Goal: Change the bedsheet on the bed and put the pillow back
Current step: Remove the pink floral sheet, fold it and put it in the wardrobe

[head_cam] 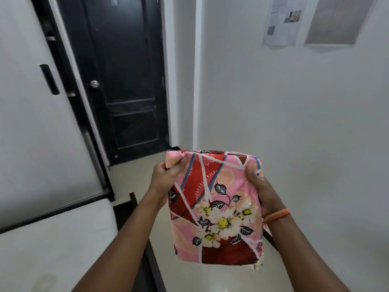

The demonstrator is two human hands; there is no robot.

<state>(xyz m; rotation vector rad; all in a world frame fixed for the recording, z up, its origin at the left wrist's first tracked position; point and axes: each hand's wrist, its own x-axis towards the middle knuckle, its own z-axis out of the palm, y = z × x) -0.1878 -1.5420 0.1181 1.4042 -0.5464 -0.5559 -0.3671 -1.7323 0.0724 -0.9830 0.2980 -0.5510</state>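
Note:
A folded bedsheet point(216, 207), pink and red with white flowers, hangs in front of me, held up in the air by both hands. My left hand point(166, 178) pinches its top left corner. My right hand point(263, 192) grips its right edge, with an orange thread band on the wrist. The bed point(48, 239) lies at the lower left, a bare white mattress on a dark frame. No pillow is in view.
A black door point(126, 81) is shut straight ahead. A white wardrobe door point(31, 112) stands at the left beyond the bed. A white wall with two paper sheets point(282, 20) runs along the right. Pale floor point(189, 277) lies between bed and wall.

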